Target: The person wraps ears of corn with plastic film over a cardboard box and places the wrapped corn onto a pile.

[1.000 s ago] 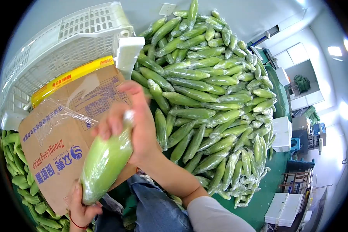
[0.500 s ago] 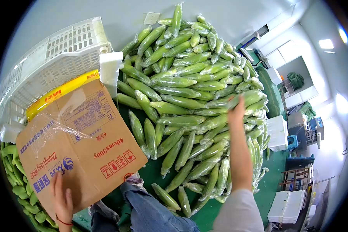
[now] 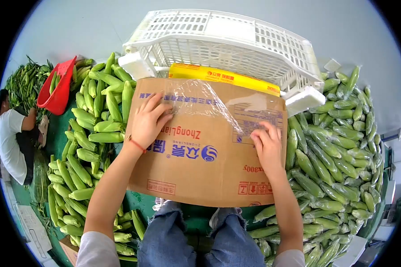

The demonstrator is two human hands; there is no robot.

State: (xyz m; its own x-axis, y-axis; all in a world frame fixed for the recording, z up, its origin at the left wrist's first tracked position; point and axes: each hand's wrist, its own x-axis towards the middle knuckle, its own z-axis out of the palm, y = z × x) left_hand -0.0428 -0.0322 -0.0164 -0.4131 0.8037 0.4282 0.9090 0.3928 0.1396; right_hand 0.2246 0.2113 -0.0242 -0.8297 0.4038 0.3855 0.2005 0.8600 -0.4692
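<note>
A flat cardboard surface [image 3: 182, 173] with printed lettering lies before me. My left hand [image 3: 149, 121] is over its left part, fingers apart, holding nothing I can see. At the right side of the cardboard, my right hand [image 3: 267, 142] has its fingers apart and slightly bent, holding nothing visible. Clear plastic film [image 3: 205, 100] stretches over the upper cardboard between the hands. Behind it sits a long yellow cling film box [image 3: 225, 76], in front of a white plastic crate [image 3: 214, 53] lying on its side.
Unwrapped ears of corn [image 3: 109, 127] are heaped on the left. Plastic-wrapped ears of corn [image 3: 334, 151] form a large pile on the right. Further left are a red basket [image 3: 60, 89] and another person [image 3: 14, 138] sitting low. White foam blocks [image 3: 305, 101] flank the crate.
My view has swung left from the wrapped pile to the cardboard. My right hand has let go of a wrapped ear of corn and come over the cardboard. My left hand has moved further up it.
</note>
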